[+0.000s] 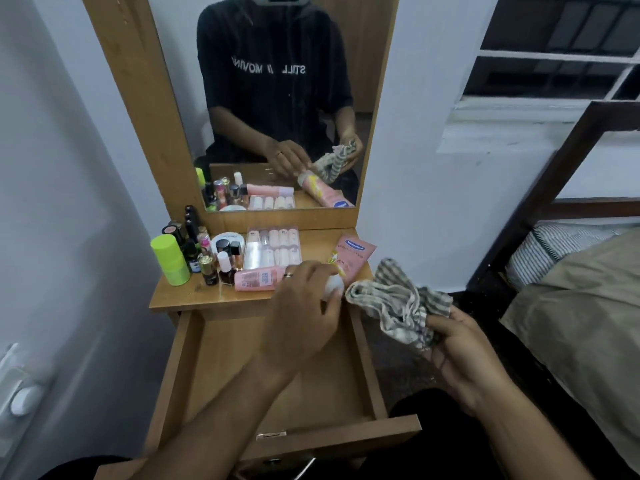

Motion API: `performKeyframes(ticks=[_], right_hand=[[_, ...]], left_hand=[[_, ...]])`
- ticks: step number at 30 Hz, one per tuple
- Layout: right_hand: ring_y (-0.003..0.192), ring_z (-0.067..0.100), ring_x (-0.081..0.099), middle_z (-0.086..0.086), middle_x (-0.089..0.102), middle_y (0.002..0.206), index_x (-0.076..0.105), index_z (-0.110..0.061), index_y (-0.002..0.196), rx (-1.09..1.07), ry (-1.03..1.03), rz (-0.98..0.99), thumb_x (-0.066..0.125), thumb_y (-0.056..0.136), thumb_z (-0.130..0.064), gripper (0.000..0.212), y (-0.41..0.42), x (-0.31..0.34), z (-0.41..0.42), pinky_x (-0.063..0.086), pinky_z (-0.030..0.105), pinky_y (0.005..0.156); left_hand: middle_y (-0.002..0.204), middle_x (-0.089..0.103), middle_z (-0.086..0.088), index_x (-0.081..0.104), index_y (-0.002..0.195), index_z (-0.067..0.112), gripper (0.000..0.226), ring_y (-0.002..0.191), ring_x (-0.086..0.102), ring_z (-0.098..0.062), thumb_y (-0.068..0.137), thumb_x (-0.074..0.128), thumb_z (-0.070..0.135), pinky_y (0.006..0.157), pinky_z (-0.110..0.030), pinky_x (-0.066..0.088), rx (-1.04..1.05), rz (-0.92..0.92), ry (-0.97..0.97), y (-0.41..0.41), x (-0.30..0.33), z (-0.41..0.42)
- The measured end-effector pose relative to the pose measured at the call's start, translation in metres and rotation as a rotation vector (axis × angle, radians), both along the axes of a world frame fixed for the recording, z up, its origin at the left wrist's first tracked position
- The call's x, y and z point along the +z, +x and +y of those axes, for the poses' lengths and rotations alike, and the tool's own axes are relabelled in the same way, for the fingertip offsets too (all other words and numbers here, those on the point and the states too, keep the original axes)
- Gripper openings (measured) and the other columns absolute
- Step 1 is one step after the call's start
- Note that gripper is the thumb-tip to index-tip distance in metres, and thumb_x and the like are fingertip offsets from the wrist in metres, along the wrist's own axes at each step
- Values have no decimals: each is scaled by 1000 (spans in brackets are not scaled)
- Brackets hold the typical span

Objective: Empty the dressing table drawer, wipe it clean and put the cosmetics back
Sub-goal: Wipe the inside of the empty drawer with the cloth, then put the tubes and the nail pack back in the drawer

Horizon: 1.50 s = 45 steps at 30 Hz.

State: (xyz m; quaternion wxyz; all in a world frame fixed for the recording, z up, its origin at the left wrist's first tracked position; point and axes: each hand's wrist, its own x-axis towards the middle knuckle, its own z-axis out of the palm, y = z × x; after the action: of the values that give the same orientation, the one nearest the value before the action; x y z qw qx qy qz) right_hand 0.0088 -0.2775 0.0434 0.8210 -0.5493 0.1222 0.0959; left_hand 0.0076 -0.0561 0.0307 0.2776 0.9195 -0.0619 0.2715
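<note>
Drawer [277, 368]: pulled out toward the person, wooden bottom bare, nothing inside.
Left hand [304, 306]: over the drawer's back edge, fingers curled around the white cap of the pink tube [349, 261], which lies on the table top.
Right hand [464, 351]: right of the drawer, gripping a crumpled striped cloth [398, 303].
Table top [207, 296]: small bottles [207, 258] and a green bottle [169, 259] stand at the left; a clear plastic case [272, 249] and a second pink tube [258, 279] lie in the middle.
Mirror [277, 98]: behind the table top, reflects the person and the cosmetics.
Room: white walls; bed [571, 271] at the right.
</note>
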Motion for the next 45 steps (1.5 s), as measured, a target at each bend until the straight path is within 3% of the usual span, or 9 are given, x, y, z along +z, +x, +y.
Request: performKeyframes(ticks=[6, 11, 15, 18, 22, 26, 30, 35, 45], right_hand=[[95, 25, 74, 12, 78, 100, 75, -10, 98, -131, -260, -202, 47, 91, 12, 36, 17, 11, 4, 59, 37, 85], [98, 11, 72, -10, 78, 98, 77, -24, 101, -96, -542, -366, 53, 92, 5, 39, 36, 11, 10, 54, 25, 81], [103, 2, 67, -18, 74, 107, 75, -30, 113, -69, -782, -471, 54, 92, 0, 43, 49, 8, 22, 55, 29, 93], [114, 3, 60, -9, 70, 124, 71, -22, 124, -66, -884, -580, 52, 92, 3, 45, 57, 2, 35, 51, 24, 101], [133, 10, 49, 1, 58, 142, 66, -19, 130, -65, -1006, -724, 49, 91, 8, 51, 71, -8, 52, 39, 31, 115], [141, 16, 40, 9, 46, 153, 60, -15, 138, 83, -1097, -752, 44, 90, 6, 54, 80, -12, 67, 26, 23, 118], [142, 25, 38, 10, 44, 154, 55, -15, 142, 301, -1240, -691, 39, 90, -12, 55, 91, -25, 73, 28, 38, 121], [132, 23, 44, 5, 50, 145, 51, -23, 141, 357, -1330, -698, 34, 98, -26, 46, 96, -34, 75, 42, 45, 110], [144, 26, 35, 6, 41, 156, 44, -26, 148, 361, -1403, -707, 37, 106, -33, 43, 98, -38, 78, 28, 42, 122]], left_hand=[[134, 59, -7, 63, 119, 23, 30, 104, 60, -26, 91, 62, 34, 78, -38, 54, -3, 70, 377, 41, -1, -16], [115, 64, -11, 69, 114, 17, 29, 84, 62, -25, 88, 66, 29, 65, -34, 55, 91, 49, 345, 49, -5, -16], [112, 63, -11, 66, 114, 16, 31, 84, 62, -25, 92, 60, 37, 67, -37, 56, 178, 51, 340, 52, -2, -17], [111, 61, -10, 62, 115, 15, 35, 88, 60, -26, 91, 54, 38, 68, -36, 53, 253, 89, 388, 58, 1, -16], [104, 59, -9, 61, 106, 16, 28, 84, 61, -27, 89, 53, 37, 63, -35, 45, 295, 90, 385, 62, 4, -18], [104, 59, -8, 58, 104, 17, 25, 82, 62, -27, 84, 58, 33, 62, -35, 43, 282, 93, 347, 61, 3, -19], [100, 59, -10, 58, 98, 15, 24, 77, 61, -28, 79, 57, 29, 60, -34, 39, 277, 106, 322, 60, 4, -18], [97, 60, -9, 59, 94, 14, 23, 75, 59, -26, 80, 54, 32, 60, -34, 42, 261, 88, 310, 59, 1, -18], [106, 62, -8, 64, 102, 14, 36, 84, 58, -23, 88, 39, 36, 69, -36, 49, 231, 82, 279, 56, 0, -17]])
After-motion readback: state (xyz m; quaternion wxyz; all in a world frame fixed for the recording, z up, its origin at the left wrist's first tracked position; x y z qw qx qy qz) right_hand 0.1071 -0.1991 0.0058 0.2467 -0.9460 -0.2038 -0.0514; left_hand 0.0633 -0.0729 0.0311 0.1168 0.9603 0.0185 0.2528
